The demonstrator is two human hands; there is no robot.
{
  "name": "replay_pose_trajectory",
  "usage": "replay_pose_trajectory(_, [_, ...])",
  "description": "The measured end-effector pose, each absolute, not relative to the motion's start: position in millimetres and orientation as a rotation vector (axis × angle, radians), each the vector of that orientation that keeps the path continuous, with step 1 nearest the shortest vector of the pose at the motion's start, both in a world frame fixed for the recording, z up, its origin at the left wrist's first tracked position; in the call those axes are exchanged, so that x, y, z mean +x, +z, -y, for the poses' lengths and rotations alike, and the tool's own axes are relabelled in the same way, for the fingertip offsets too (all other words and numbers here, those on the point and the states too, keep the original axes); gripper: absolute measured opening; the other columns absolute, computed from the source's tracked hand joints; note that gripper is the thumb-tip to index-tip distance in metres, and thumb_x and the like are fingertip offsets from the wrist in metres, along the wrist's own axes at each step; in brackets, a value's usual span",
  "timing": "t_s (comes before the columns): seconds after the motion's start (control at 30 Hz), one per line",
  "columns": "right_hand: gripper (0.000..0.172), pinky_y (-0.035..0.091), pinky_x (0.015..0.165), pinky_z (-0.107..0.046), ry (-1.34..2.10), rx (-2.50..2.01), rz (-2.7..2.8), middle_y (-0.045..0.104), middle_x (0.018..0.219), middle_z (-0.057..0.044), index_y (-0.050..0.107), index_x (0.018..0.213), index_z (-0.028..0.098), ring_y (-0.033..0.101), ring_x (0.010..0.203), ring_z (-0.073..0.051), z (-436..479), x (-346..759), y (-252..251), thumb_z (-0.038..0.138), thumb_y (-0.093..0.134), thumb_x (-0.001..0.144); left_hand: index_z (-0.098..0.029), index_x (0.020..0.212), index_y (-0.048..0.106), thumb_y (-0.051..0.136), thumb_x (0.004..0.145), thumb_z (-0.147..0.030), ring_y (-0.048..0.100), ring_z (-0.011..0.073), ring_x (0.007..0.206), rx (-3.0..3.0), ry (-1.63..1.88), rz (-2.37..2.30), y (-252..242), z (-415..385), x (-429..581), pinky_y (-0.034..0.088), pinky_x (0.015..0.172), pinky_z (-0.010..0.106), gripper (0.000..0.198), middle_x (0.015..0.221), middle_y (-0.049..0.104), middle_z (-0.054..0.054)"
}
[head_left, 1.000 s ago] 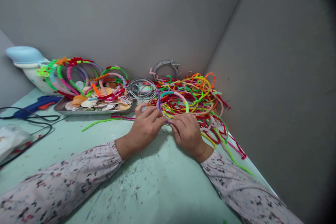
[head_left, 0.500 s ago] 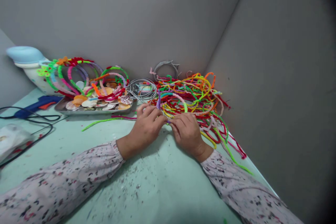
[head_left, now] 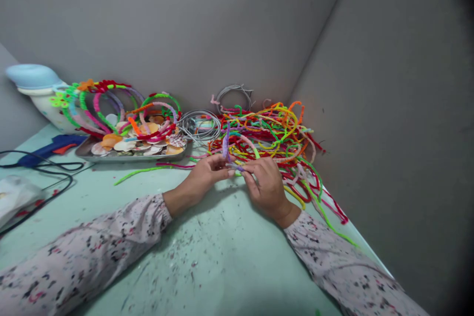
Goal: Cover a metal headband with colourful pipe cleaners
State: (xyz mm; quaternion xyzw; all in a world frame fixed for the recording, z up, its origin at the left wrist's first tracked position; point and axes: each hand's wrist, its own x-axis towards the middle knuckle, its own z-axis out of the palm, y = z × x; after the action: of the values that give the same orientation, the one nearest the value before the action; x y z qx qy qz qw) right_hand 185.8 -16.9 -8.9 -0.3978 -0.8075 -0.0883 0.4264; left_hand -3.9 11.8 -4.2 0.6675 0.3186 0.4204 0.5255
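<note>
Floral-print pale sleeves (head_left: 111, 244) enter from the lower left and lower right of the frame, above a pale mint-green, speckled surface (head_left: 207, 256). At the centre, the 2 hands nearly meet: the left hand (head_left: 200, 178) has thumb and fingers closed about a purple fuzzy chenille strand (head_left: 226, 144), which rises upright there; the right hand (head_left: 267, 187) pinches a purple length between thumb and forefinger. Just behind, a thin curved band wrapped in blue, pink and green (head_left: 248, 140) arches rightward. Left of centre sits a shallow silver metal tray (head_left: 133, 159) of seashells (head_left: 126, 145); right of centre, a tangled pile of multicoloured chenille stems (head_left: 266, 128). Beyond stands a plain grey wall (head_left: 222, 19).
</note>
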Motion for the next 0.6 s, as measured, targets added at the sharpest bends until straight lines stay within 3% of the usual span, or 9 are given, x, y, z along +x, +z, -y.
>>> replay_pose_trajectory(0.37, [0.008,0.041,0.077,-0.039,-0.196,-0.983,2.042,0.063,0.086,-0.005,0.060,0.093,0.019,0.052,0.086,-0.021,19.2,182.7,-6.6,0.019,0.054,0.087,-0.016,0.083,0.067,0.078,0.067,-0.023,0.057,0.0102,0.072,1.237,0.979,-0.754,7.0,-1.9,1.0,0.045,0.074,0.025,0.021,0.080,0.066,0.000])
replay_pose_trajectory(0.6, [0.007,0.041,0.078,-0.039,-0.200,-1.006,2.010,0.063,0.087,-0.006,0.059,0.092,0.019,0.052,0.086,-0.021,19.0,183.8,-8.0,0.020,0.055,0.087,-0.017,0.088,0.066,0.074,0.070,-0.015,0.055,0.0081,0.074,0.988,0.996,-0.611,6.5,-2.6,0.1,0.042,0.071,0.021,0.020,0.083,0.062,-0.002])
